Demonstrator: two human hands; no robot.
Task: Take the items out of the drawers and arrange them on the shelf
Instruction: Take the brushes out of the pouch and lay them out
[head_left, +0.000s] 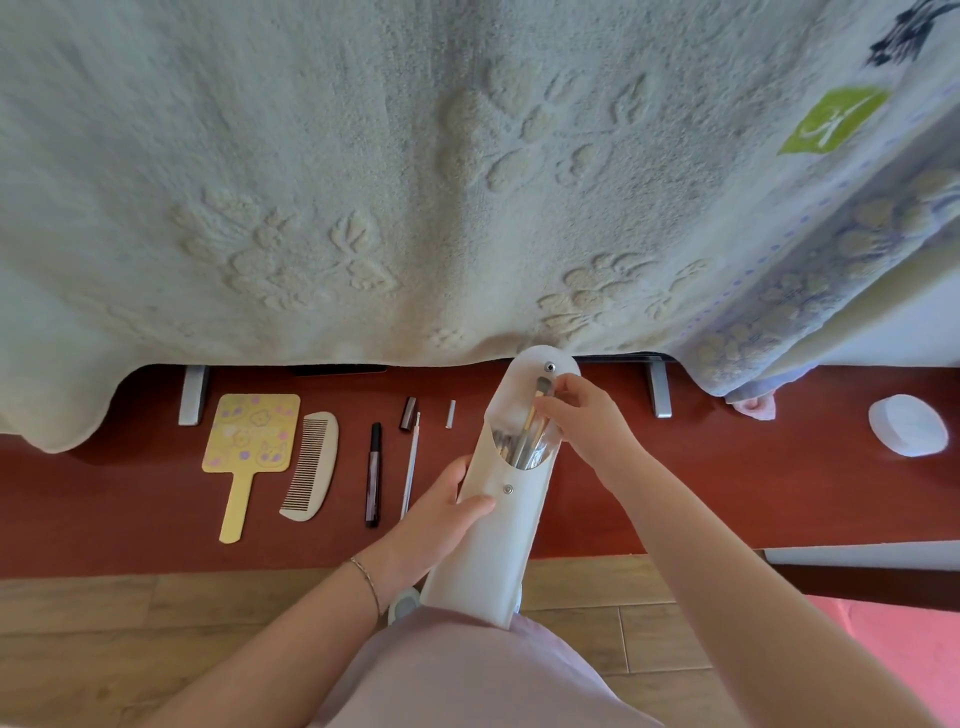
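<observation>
White soft pouch, long, rounded flap open, snap studs, held tilted over the red-brown shelf. Left hand wrapped around its middle. Right hand pinching a brush sticking out of the bundle in the mouth. On shelf, left of pouch: yellow paddle mirror, cream comb, dark pen, thin white pencil. Embossed fleece blanket overhangs the shelf's back edge.

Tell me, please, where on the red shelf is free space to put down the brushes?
Free: the wide shelf stretch between the white pouch and the white round lid; also the far left, beside the yellow mirror. Crowded: mirror, comb, black pen and pencil lie close together.
</observation>
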